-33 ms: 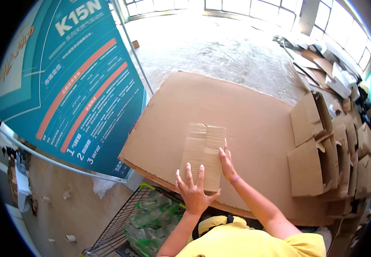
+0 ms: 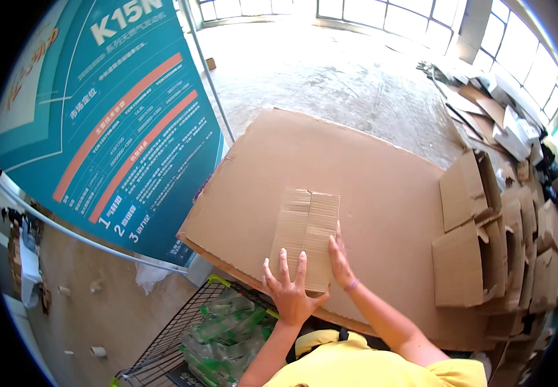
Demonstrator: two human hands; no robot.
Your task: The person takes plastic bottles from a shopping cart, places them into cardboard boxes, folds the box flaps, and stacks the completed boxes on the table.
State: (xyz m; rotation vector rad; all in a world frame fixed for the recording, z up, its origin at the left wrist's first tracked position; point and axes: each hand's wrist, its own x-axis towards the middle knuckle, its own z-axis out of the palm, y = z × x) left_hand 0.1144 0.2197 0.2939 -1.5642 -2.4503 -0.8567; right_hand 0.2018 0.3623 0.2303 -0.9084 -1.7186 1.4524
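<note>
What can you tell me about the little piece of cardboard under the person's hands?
The small flattened cardboard box is plain brown corrugated card, roughly rectangular, with fold lines and a short slit between the flaps at its far edge. It lies flat on top of a much larger cardboard sheet, its long side pointing away from the person. The left hand presses on its near edge with fingers spread, and the right hand rests along its right edge.

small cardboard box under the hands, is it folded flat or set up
Folded flat: the small cardboard box lies as one thin panel on the big cardboard sheet, left hand and right hand pressing it.
</note>
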